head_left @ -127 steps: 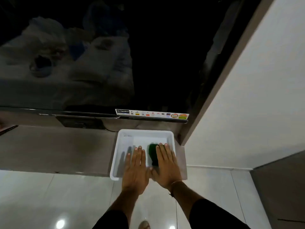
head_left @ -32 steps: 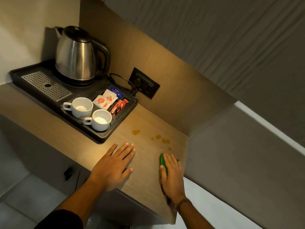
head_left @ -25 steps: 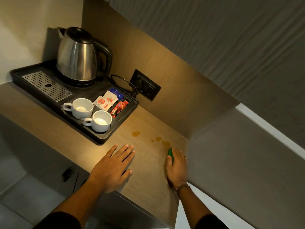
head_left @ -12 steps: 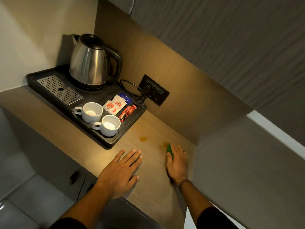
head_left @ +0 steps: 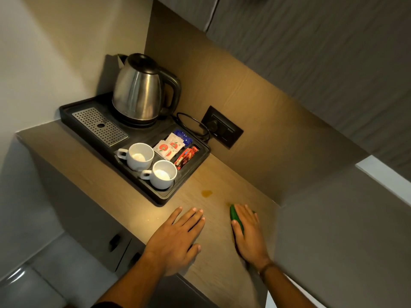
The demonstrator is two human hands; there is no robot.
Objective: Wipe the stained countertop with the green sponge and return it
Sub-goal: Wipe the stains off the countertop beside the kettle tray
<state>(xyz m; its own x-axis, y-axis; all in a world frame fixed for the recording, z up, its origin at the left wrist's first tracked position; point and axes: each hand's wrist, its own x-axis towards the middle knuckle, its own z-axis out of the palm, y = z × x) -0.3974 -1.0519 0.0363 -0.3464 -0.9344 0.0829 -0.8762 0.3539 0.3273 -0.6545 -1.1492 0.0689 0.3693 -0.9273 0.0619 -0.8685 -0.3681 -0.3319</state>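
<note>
Head view: flat right hand [head_left: 250,235] presses green sponge [head_left: 236,218] near tray [head_left: 164,197]; left hand [head_left: 175,238] splayed, empty.

Most of green sponge [head_left: 236,219] hidden under right hand [head_left: 249,234].

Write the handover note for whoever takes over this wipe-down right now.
Left hand: flat on the countertop, palm down, holding nothing.
Right hand: pressing the green sponge onto the countertop near the right wall.
Stains: one orange spot lies bare between the sponge and the black tray; a faint trace shows just off the sponge's far tip.
Done: sponge is on the stained patch and wiping is under way.
Left: wipe the bare spot and the trace, check for residue, then return the sponge; its place is out of view.
</note>
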